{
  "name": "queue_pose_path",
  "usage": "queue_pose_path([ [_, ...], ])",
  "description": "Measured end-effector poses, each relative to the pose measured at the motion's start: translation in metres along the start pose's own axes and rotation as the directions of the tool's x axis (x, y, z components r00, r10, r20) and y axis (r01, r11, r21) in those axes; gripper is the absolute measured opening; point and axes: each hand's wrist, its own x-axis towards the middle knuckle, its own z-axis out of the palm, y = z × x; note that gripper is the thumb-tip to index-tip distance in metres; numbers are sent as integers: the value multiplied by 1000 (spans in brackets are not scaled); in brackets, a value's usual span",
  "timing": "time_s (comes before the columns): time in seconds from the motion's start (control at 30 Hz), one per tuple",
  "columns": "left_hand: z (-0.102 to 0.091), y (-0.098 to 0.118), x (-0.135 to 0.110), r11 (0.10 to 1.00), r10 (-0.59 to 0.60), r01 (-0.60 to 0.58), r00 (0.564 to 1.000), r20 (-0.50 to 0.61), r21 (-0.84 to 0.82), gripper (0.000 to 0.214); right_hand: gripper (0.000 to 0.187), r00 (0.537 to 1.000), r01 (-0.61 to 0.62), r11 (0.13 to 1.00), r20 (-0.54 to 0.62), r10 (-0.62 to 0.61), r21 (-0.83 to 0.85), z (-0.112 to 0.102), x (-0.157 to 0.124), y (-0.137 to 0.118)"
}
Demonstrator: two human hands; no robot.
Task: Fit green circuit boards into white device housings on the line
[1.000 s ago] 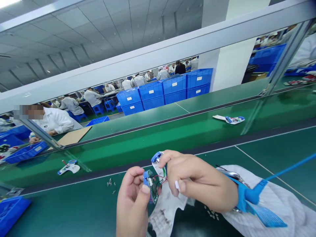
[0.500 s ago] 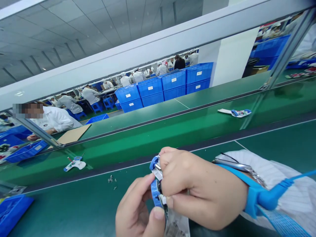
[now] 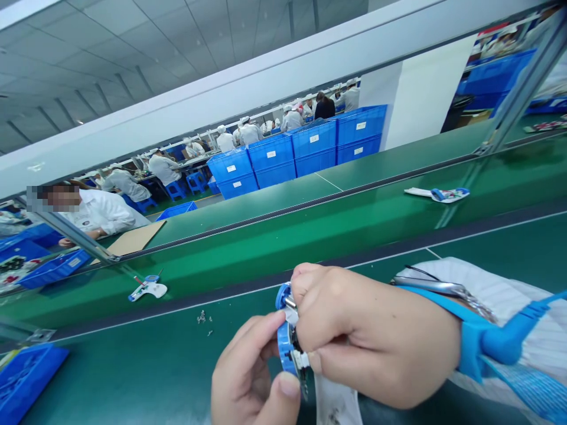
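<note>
Low in the middle of the head view, my left hand (image 3: 254,375) grips a blue-and-white plastic housing (image 3: 284,348) by its blue rim, fingertips above and thumb below. Part of a circuit board shows along its inner side. My right hand (image 3: 370,336) is closed against the housing from the right. Its thumb presses a small white connector (image 3: 303,359) at the board; the curled fingers hide what else they grip. A metal cylinder (image 3: 290,303) shows near the upper blue end. Under my right hand hangs a white handle-like part (image 3: 339,404).
Small screws (image 3: 202,317) lie on the green bench (image 3: 146,366). Blue-and-white assemblies lie beyond, one at left (image 3: 148,288) and another at right (image 3: 443,194). A blue tray (image 3: 33,378) stands lower left. A blue corded strap (image 3: 472,351) circles my right wrist. A co-worker (image 3: 104,211) sits across.
The view has shifted slightly, so my hands and the housing sit a little further right. My grip looks the same, and the white handle-like part shows more clearly below my right hand.
</note>
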Motion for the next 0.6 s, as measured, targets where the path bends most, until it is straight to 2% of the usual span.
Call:
queue_pose_path([
  [0.17,2,1,-1,999,-34,34,999,-23,-24,28,30,1000,-21,1000,18,21,-13,-2,1,1],
  [0.3,2,1,1,999,-15,16,1000,-25,42,27,29,999,-24,997,25,26,-70,-1,0,2],
  [0.47,-4,0,1,975,70,-74,997,23,208,27,29,998,-58,992,19,61,-111,2,-2,2],
  [0.6,-10,-1,0,891,186,-204,979,85,405,31,30,996,-84,987,26,88,-135,2,0,1],
])
